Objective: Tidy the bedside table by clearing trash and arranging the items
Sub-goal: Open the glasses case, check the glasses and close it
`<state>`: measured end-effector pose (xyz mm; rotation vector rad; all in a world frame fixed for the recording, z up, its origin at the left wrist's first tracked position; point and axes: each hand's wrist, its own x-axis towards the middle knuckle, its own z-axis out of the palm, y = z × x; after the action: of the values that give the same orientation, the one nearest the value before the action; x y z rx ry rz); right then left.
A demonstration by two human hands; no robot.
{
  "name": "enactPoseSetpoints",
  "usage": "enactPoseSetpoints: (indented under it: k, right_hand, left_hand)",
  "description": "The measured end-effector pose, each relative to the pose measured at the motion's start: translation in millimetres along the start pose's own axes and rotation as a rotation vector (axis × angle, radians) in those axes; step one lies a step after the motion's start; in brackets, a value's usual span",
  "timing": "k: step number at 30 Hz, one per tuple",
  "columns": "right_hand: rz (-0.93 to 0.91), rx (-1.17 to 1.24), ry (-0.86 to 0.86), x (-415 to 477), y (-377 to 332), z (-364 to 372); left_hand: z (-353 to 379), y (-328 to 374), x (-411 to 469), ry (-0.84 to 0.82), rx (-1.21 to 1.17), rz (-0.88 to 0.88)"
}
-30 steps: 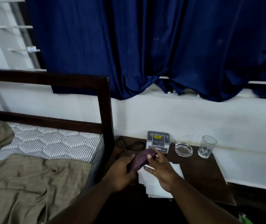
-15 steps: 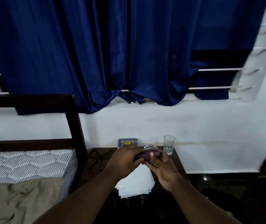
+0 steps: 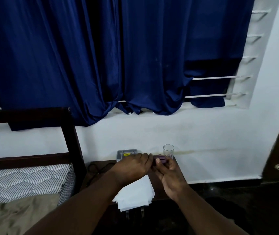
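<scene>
One table (image 3: pixel 155 181), papers (image 3: pixel 135 195) overhanging its front. Over it the left hand (image 3: pixel 132 167) and right hand (image 3: pixel 169 175), fingers curled round the case (image 3: pixel 160 159), have carried it back-right, just beside the glass (image 3: pixel 168 150); likely its resting spot.

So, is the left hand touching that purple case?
Touching. The head view shows the left hand gripping one end of the purple case, with no gap; the right hand pinches the other end.

head view – forward and down, close over bedside table (image 3: pixel 177 168)
</scene>
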<state>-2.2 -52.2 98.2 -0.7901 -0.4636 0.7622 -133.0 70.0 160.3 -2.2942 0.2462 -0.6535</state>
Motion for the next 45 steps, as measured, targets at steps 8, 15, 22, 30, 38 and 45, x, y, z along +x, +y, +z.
enactPoseSetpoints:
  k: [8, 15, 22, 30, 38, 45]
  right_hand:
    - [0.023, 0.068, 0.026, 0, -4, -3]
    - [0.036, 0.060, 0.062, 8, -9, -2]
    - [0.031, 0.066, 0.038, 13, -4, 2]
    - [0.038, 0.043, 0.017, 15, 0, 0]
    - [0.049, 0.058, -0.043, 11, 7, 11]
    - [0.068, 0.019, -0.070, 14, 24, 21]
  left_hand:
    - [11, -4, -17, -0.015, -0.727, -0.550]
    - [9, -11, -47, 0.176, -1.855, -1.225]
    - [11, -14, -46, 0.186, -1.873, -1.295]
    - [13, -15, -42, 0.259, -1.883, -1.320]
    - [23, -11, -43, 0.378, -1.830, -1.473]
    - [33, -8, -56, 0.445, -1.703, -1.615]
